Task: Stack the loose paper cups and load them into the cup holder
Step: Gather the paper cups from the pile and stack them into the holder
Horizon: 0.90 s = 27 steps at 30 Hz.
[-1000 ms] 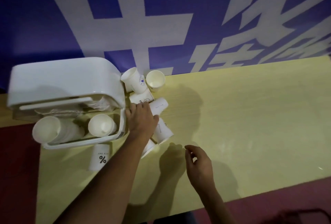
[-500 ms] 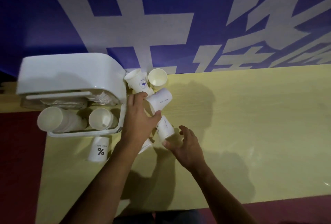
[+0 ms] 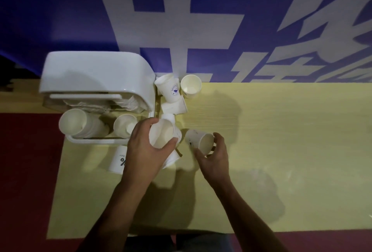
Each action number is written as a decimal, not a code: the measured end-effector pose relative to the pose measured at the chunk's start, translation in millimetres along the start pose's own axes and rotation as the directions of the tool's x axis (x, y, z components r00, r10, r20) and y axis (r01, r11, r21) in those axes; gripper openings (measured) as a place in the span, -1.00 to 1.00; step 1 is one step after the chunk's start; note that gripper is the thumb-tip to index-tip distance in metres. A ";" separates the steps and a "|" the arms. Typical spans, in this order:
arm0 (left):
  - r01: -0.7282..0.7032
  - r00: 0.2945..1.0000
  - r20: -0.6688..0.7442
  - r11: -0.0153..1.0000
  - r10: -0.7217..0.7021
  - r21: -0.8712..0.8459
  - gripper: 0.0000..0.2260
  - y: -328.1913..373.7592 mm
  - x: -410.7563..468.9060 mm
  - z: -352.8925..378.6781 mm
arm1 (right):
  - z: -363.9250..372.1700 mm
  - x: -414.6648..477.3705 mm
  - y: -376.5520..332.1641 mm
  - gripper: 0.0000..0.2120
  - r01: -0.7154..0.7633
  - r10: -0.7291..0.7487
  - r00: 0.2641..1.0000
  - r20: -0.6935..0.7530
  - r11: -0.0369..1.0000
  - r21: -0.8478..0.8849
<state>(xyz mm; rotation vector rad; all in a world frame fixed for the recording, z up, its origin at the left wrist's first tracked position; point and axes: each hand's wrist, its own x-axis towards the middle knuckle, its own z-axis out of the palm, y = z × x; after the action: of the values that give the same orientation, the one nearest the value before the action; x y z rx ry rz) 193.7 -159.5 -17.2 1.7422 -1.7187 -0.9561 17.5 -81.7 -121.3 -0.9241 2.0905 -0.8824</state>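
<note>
Cups (image 3: 161, 136) lifted, one inside L grip (image 3: 144, 152), R grip (image 3: 215, 161)

1. I read a black "%" on the white paper cup lying on its side (image 3: 117, 160).
2. The round blue emblem on the upright white paper cup (image 3: 171, 90) is too small for me to read.
3. The blue wall banner (image 3: 60, 9) shows big white characters, cropped.

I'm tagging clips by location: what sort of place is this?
Probably a drinks station at an event or office. A white cup holder sits on a yellow table among loose paper cups, with a blue banner bearing large white characters behind.
</note>
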 end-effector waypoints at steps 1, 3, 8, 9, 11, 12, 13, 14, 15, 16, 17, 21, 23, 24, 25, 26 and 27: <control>-0.020 1.000 0.005 1.000 0.020 0.000 -0.47 -0.7 -0.9 -5.4 | -5.9 -1.7 -6.5 -0.24 0.025 -0.024 0.999 -0.033 0.999 0.022; -0.039 0.999 0.017 0.999 0.039 -0.001 -0.47 -4.0 -2.6 -16.1 | -16.4 -6.4 -22.4 -0.27 0.074 -0.071 0.994 -0.082 0.997 0.032; -0.041 0.997 0.060 0.999 0.042 -0.020 -0.44 -18.1 -6.8 -49.8 | -21.3 -30.2 -70.2 -0.34 0.191 -0.190 0.976 -0.108 0.982 -0.007; -0.049 0.996 0.068 0.999 0.051 -0.020 -0.44 -22.9 -7.6 -59.2 | -17.2 -35.7 -78.9 -0.36 0.208 -0.208 0.973 -0.102 0.978 -0.013; -0.065 0.995 0.074 0.998 0.066 -0.022 -0.45 -35.5 -9.0 -77.3 | -6.7 -46.4 -92.6 -0.38 0.222 -0.223 0.970 -0.094 0.975 -0.016; -0.068 0.995 0.068 0.997 0.070 -0.026 -0.45 -41.6 -9.0 -85.8 | -0.2 -51.4 -97.3 -0.38 0.221 -0.222 0.970 -0.096 0.975 -0.013; -0.073 0.996 0.058 0.997 0.074 -0.031 -0.45 -46.6 -8.3 -92.3 | 5.5 -55.5 -100.5 -0.39 0.215 -0.215 0.971 -0.101 0.976 -0.010; -0.079 0.996 0.045 0.996 0.080 -0.032 -0.45 -52.7 -6.5 -100.2 | 13.9 -60.0 -104.0 -0.39 0.205 -0.205 0.973 -0.105 0.979 -0.009; -0.088 0.996 0.031 0.996 0.089 -0.028 -0.45 -57.2 -4.0 -106.4 | 21.1 -63.7 -106.6 -0.39 0.191 -0.191 0.975 -0.110 0.982 -0.006; -0.103 0.994 0.019 0.994 0.104 -0.025 -0.45 -61.5 -0.5 -111.8 | 28.3 -67.2 -109.0 -0.39 0.177 -0.176 0.978 -0.112 0.984 -0.001; -0.120 0.993 0.009 0.992 0.120 -0.024 -0.45 -64.9 3.5 -115.6 | 34.2 -70.2 -111.7 -0.39 0.166 -0.165 0.980 -0.114 0.986 0.003; -0.162 0.987 -0.003 0.987 0.162 -0.022 -0.43 -73.6 25.8 -117.5 | 48.0 -79.3 -120.5 -0.36 0.128 -0.122 0.986 -0.111 0.990 0.052; -0.182 0.983 0.010 0.983 0.182 0.008 -0.43 -79.6 37.4 -110.3 | 49.6 -81.0 -124.2 -0.31 0.112 -0.103 0.989 -0.107 0.990 0.081; -0.202 0.979 0.019 0.979 0.201 0.027 -0.43 -83.7 42.7 -106.1 | 49.5 -81.0 -125.7 -0.29 0.111 -0.101 0.989 -0.106 0.990 0.088; -0.223 0.975 0.030 0.974 0.222 0.046 -0.42 -88.5 47.3 -101.4 | 48.6 -80.8 -126.6 -0.28 0.117 -0.107 0.988 -0.108 0.989 0.088; -0.237 0.971 0.044 0.969 0.234 0.067 -0.42 -93.2 51.9 -96.6 | 47.1 -80.3 -127.2 -0.28 0.124 -0.114 0.987 -0.112 0.989 0.084; -0.242 0.969 0.064 0.966 0.237 0.092 -0.42 -97.1 55.7 -92.4 | 45.2 -79.9 -127.8 -0.29 0.130 -0.121 0.986 -0.115 0.988 0.078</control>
<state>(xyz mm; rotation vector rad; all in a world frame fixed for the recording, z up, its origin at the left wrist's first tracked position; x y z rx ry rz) 323.8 -218.9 -41.8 1.5344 -1.9882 -0.8277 137.8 -97.8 -21.2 -0.9903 2.0866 -1.1027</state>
